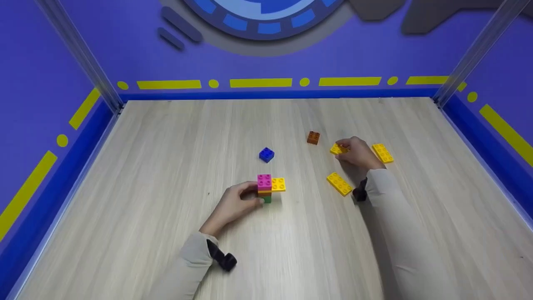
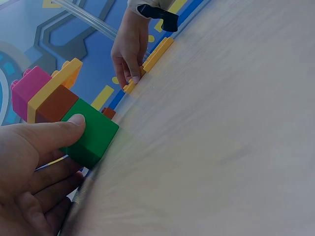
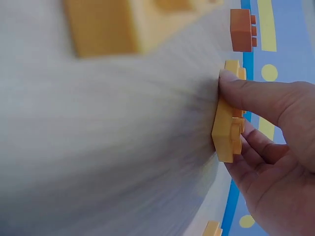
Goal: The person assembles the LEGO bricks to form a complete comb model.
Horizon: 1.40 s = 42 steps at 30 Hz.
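My left hand (image 1: pixel 236 204) grips a small stack of toy bricks low down, its thumb against the green brick (image 2: pixel 93 137) at the bottom. Above the green sit an orange-brown brick (image 2: pixel 57 104), a flat yellow brick (image 1: pixel 278 184) jutting out to the right, and a pink brick (image 1: pixel 264 181) on top. Farther right, my right hand (image 1: pixel 357 151) pinches another flat yellow brick (image 3: pixel 225 128) between thumb and fingers, close over the table. The fingers partly cover that brick in the head view.
A blue brick (image 1: pixel 266 154) lies beyond the stack, and a brown brick (image 1: pixel 313 137) left of my right hand. Two more yellow bricks lie near that hand, one nearer me (image 1: pixel 339 183) and one to its right (image 1: pixel 382 153). Blue-purple walls border the wooden table (image 1: pixel 187 137).
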Each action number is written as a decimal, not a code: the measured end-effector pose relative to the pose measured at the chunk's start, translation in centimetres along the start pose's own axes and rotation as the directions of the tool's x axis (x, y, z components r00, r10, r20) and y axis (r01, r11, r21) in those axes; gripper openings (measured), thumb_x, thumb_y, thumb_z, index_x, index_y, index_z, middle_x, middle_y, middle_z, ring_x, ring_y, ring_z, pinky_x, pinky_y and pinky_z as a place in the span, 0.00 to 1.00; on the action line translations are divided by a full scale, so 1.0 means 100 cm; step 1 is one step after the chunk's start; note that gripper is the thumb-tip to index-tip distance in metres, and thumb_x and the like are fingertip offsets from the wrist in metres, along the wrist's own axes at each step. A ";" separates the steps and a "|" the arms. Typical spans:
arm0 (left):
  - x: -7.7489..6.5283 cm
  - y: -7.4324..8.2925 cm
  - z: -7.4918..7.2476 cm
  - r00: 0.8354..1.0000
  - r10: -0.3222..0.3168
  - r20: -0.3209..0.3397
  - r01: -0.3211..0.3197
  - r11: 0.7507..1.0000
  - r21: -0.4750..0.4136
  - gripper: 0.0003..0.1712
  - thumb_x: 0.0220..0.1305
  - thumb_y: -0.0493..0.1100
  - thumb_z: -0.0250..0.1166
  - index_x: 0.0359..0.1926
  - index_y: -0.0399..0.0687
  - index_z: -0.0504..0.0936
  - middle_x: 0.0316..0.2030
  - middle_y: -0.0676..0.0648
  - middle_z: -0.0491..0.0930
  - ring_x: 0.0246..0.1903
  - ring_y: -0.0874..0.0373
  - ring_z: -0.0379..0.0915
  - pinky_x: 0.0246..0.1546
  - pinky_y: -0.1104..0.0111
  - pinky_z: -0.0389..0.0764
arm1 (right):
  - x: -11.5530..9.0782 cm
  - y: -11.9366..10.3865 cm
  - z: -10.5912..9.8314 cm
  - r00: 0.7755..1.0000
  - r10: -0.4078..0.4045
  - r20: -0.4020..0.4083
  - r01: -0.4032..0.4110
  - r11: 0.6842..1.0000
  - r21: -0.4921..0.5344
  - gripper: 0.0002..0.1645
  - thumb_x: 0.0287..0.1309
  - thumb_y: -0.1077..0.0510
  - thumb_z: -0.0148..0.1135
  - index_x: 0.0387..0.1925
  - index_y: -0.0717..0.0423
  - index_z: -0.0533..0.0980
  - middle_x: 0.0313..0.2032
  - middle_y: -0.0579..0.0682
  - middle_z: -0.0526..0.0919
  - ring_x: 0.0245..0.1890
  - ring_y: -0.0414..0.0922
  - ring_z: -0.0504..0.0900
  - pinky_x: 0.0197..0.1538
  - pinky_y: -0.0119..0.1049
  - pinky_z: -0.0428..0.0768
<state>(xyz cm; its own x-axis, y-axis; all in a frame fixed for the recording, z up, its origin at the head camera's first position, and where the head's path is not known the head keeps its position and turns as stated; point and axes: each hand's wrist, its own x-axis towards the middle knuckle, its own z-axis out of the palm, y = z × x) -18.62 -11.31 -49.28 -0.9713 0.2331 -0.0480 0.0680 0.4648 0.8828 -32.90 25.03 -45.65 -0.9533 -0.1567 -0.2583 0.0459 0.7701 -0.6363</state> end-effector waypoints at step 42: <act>-0.001 0.000 -0.001 0.999 0.053 0.004 -0.053 0.999 0.001 0.28 0.58 0.45 0.69 0.60 0.45 0.76 0.57 0.45 0.79 0.60 0.50 0.72 0.66 0.56 0.68 | -0.019 -0.036 0.013 0.946 -0.309 0.101 0.319 0.941 -0.110 0.25 0.55 0.60 0.68 0.56 0.59 0.77 0.49 0.56 0.79 0.47 0.50 0.76 0.54 0.45 0.79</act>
<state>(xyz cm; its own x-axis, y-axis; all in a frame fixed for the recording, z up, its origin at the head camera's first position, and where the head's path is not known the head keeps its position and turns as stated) -18.51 -11.41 -49.19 -0.9655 0.2603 -0.0032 0.1192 0.4530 0.8835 -30.88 21.72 -43.78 -0.8856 -0.4483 -0.1213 -0.2938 0.7431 -0.6012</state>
